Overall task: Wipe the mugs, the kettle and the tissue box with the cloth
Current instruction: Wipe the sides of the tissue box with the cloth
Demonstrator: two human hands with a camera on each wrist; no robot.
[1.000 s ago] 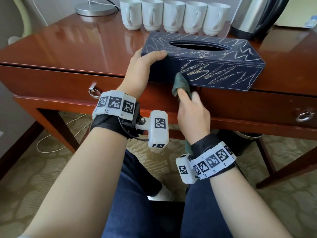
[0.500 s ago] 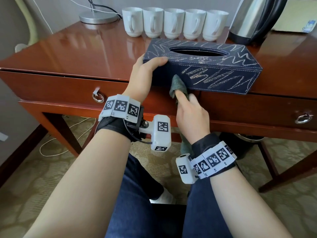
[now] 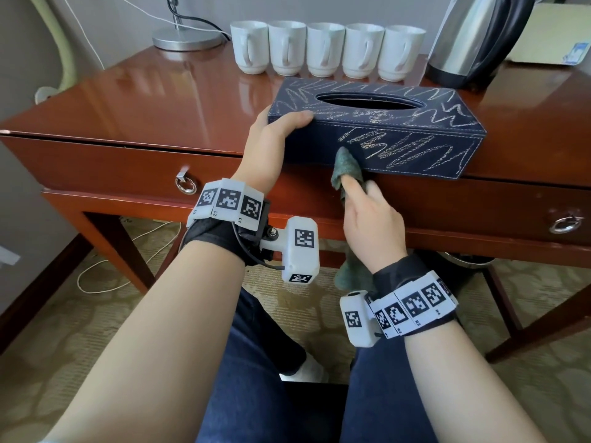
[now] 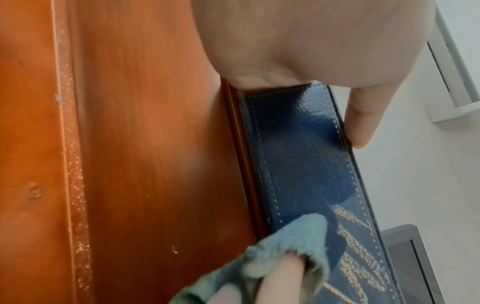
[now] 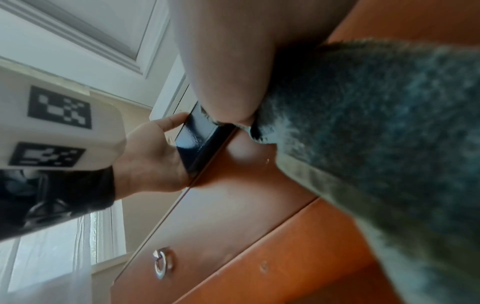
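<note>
- The scene is a polished reddish wooden desk (image 3: pixel 166 100) with ring-pull drawers, standing on patterned carpet; a lamp base (image 3: pixel 187 41) with its cable sits at the far left corner.
- The left hand (image 3: pixel 271 139) clamps the left end of the tissue box (image 3: pixel 399 123), thumb along the top edge and the other fingers out of sight behind the end, holding it steady.
- The tissue box, dark blue with pale zigzag scribbles, lies at the desk's front edge, with its near right corner jutting slightly past the edge.
- Five white mugs (image 3: pixel 326 47) stand in a row at the back of the desk, just behind the box, apart from both hands.
- The right hand (image 3: pixel 371 225) has the green cloth (image 3: pixel 347 166) wrapped over its extended fingers and presses it against the box's front face, near the lower edge; the rest of the cloth hangs down below the wrist.
- A steel kettle (image 3: pixel 473 39) stands at the back right, beside the last mug.
- Judging by the marks, the front face looks clean from its left end up to the cloth, while scribbles remain to the right of the cloth and across the top.
- Whether the mugs and kettle have been wiped cannot be told; so at least most of the box is left to do.
</note>
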